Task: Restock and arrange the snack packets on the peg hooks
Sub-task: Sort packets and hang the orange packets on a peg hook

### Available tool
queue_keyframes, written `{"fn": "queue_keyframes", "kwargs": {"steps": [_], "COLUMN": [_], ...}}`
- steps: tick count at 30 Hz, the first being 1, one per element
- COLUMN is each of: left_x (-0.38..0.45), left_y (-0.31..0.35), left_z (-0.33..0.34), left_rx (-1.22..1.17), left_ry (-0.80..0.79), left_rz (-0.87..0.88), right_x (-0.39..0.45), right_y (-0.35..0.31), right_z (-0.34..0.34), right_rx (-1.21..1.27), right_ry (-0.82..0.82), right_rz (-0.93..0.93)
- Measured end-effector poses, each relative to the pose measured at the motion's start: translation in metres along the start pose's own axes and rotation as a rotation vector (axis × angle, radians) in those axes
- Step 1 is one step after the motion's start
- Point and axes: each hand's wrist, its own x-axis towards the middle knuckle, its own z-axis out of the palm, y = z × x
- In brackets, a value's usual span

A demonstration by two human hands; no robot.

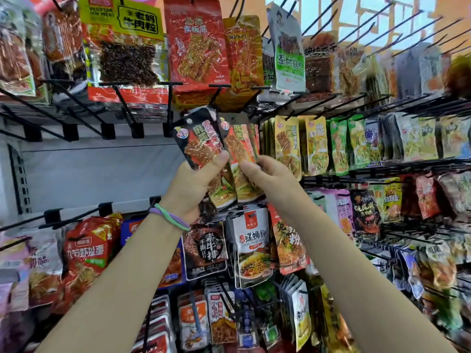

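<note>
Hands are both pinching: left hand (193, 179) gripping the black-topped packet (201, 141), right hand (265, 174) gripping red packets (239, 146) below the peg hook (216, 94). Advising aligning hang holes with the hook tip before sliding on.

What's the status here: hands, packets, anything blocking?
Left hand grips black-and-red snack packet. Right hand pinches matching packets beside it. Bare peg hooks up left; nothing blocking.

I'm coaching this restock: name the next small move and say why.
Probably lift the black-and-red packets so their top holes meet a bare peg hook just above. Left hand and right hand both grip them, not yet hung.
</note>
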Motion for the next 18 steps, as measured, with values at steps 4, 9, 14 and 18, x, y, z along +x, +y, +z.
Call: {"fn": "queue_keyframes", "kwargs": {"steps": [4, 9, 14, 18], "left_x": [0.013, 0.03, 0.027, 0.027], "left_y": [-0.002, -0.008, -0.003, -0.007], "left_z": [-0.003, -0.015, -0.002, -0.001], "left_rx": [0.151, 0.212, 0.244, 0.237], "left_ry": [0.128, 0.225, 0.174, 0.127], "left_rz": [-0.017, -0.079, -0.058, -0.01], "right_x": [0.008, 0.021, 0.032, 0.038], "right_y": [0.011, -0.002, -0.007, -0.005], "right_z": [-0.002, -0.013, -0.015, -0.016], "right_rx": [0.046, 0.141, 0.118, 0.136], "right_ry": [0.11, 0.196, 0.219, 0.246], "right_rz": [-0.022, 0.017, 0.042, 0.089]}}
